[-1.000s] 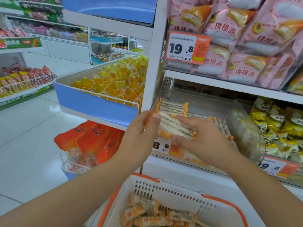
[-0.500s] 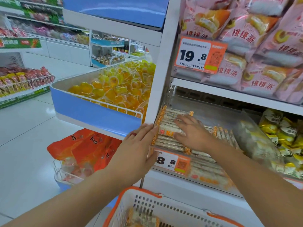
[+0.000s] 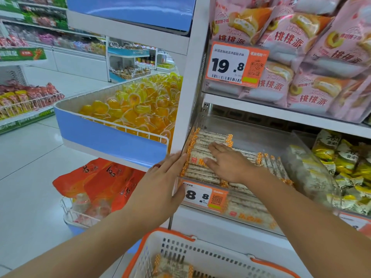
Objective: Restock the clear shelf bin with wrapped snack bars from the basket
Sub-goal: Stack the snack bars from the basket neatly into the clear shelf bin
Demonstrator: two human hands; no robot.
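I'm squaring up the stack of snack bars (image 3: pixel 202 155) in the clear shelf bin (image 3: pixel 261 137): right hand (image 3: pixel 228 163) pressing flat on top, fingers straight, left hand (image 3: pixel 160 187) flat against the bin's outer side. Next I'm probably reaching down to the basket (image 3: pixel 180 251) for more.

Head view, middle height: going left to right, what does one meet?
Tray of yellow jelly cups → left hand → stack of wrapped snack bars → right hand → yellow-green packets.
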